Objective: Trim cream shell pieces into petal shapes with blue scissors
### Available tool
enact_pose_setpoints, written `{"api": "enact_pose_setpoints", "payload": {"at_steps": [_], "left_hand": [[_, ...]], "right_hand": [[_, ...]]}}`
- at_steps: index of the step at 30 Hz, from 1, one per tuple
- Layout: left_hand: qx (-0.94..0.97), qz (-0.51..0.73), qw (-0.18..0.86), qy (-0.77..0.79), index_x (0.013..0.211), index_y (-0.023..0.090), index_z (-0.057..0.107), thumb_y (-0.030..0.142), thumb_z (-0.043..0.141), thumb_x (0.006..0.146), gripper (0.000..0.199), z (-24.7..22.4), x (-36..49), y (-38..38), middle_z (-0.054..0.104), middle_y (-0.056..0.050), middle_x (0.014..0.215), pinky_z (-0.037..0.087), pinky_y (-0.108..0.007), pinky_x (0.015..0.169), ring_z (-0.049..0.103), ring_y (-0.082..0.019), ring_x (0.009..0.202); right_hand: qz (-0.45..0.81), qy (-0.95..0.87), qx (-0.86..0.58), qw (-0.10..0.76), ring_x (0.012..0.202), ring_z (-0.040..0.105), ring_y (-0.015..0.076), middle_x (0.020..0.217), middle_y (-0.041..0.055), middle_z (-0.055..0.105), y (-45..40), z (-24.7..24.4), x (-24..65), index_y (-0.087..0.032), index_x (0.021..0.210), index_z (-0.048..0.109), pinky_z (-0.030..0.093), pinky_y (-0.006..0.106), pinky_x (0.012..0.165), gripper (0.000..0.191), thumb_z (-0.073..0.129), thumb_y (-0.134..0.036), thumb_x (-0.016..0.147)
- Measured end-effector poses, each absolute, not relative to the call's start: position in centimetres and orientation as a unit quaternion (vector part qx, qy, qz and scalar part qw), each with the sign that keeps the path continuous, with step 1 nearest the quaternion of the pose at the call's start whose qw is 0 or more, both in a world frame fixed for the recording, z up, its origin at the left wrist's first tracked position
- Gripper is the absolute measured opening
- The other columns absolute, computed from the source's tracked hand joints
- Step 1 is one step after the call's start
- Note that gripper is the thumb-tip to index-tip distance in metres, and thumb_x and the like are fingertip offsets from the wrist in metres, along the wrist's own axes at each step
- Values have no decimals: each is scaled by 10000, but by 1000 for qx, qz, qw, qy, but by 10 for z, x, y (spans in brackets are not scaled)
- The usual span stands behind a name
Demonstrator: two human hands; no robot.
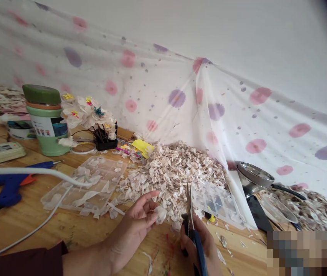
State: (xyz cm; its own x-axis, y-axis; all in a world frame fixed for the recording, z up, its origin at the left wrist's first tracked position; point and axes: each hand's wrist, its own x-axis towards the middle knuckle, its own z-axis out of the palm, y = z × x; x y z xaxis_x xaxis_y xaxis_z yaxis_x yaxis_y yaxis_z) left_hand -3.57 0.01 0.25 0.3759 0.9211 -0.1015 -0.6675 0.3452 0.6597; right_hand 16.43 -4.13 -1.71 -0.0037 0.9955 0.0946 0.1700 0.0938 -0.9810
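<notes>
In the head view, my left hand pinches a thin, pale petal-like piece between thumb and fingers, just in front of a large heap of dried whitish flakes. To its right, my right hand is wrapped round dark blue-handled scissors, whose blades point up and away, slightly apart. The blades stand to the right of the petal piece and do not touch it. Small cut scraps lie on the wooden table beside my right hand.
A blue glue gun, white cable, green cup and artificial flowers are at the left. Clear compartment trays flank the heap. A metal pan and a second flake pile stand right, near a pixelated patch.
</notes>
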Motion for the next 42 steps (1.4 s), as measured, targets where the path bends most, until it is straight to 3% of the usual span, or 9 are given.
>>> {"api": "enact_pose_setpoints", "payload": {"at_steps": [3, 7, 10, 13, 18, 25, 33, 39, 42], "left_hand": [[265, 507, 786, 232, 1223, 258, 608, 240, 823, 679, 585, -2, -35, 2, 624, -1, 856, 351, -320, 804, 530, -150, 788], [258, 496, 792, 245, 1369, 275, 483, 224, 820, 682, 767, -4, -35, 0, 646, -2, 865, 358, -326, 807, 545, -151, 781], [264, 503, 781, 259, 1409, 276, 435, 228, 827, 672, 836, -2, -35, -2, 655, 7, 845, 367, -326, 816, 548, -151, 775], [267, 523, 766, 261, 1377, 287, 486, 234, 817, 679, 774, -1, -36, -2, 645, 21, 830, 376, -314, 831, 537, -141, 772], [236, 531, 773, 254, 1290, 314, 588, 174, 803, 665, 676, 1, -37, -1, 631, 26, 862, 389, -290, 879, 540, -134, 841], [234, 517, 792, 227, 1269, 297, 614, 122, 772, 673, 641, -1, -37, -1, 638, 12, 867, 390, -293, 887, 539, -135, 846], [233, 503, 801, 224, 1231, 265, 635, 169, 831, 611, 657, -2, -36, 0, 664, 13, 819, 385, -287, 842, 553, -138, 803], [245, 479, 813, 222, 1159, 255, 674, 190, 866, 584, 610, -1, -35, -2, 667, 18, 792, 390, -281, 836, 570, -131, 790], [257, 473, 812, 225, 1141, 264, 680, 202, 886, 578, 603, 2, -34, -4, 665, 24, 789, 396, -273, 820, 576, -126, 786]], "right_hand": [[441, -560, -534, 454, 629, 550, 161, 760, 17, 585, -43, -17, 168, -184, 1014, 605, 456, 237, 535, 400, 672, -523, 812], [401, -585, -556, 432, 743, 624, 223, 799, 46, 651, -52, -12, 169, -196, 1071, 640, 510, 301, 673, 488, 695, -553, 743], [331, -653, -590, 339, 672, 601, 206, 737, 23, 664, -58, -4, 166, -201, 1031, 672, 461, 259, 595, 395, 714, -428, 711], [268, -707, -605, 249, 629, 583, 191, 721, 10, 674, -59, 7, 160, -204, 980, 670, 420, 239, 563, 305, 680, -269, 681], [206, -738, -618, 178, 784, 640, 255, 902, 75, 716, -54, 15, 156, -179, 1074, 633, 465, 288, 679, 450, 673, -223, 628], [175, -770, -587, 180, 873, 677, 300, 1033, 116, 733, -53, 1, 166, -195, 1181, 607, 518, 328, 742, 537, 683, -269, 655], [167, -775, -584, 175, 921, 699, 283, 1052, 119, 746, -52, -9, 166, -194, 1177, 638, 547, 342, 792, 363, 474, -159, 856], [170, -789, -559, 193, 980, 689, 320, 1134, 128, 726, -54, -11, 168, -197, 1258, 597, 549, 382, 851, 484, 609, -190, 775], [167, -780, -569, 199, 969, 699, 298, 1106, 119, 740, -55, -10, 166, -206, 1222, 620, 554, 364, 838, 381, 535, -178, 851]]}}
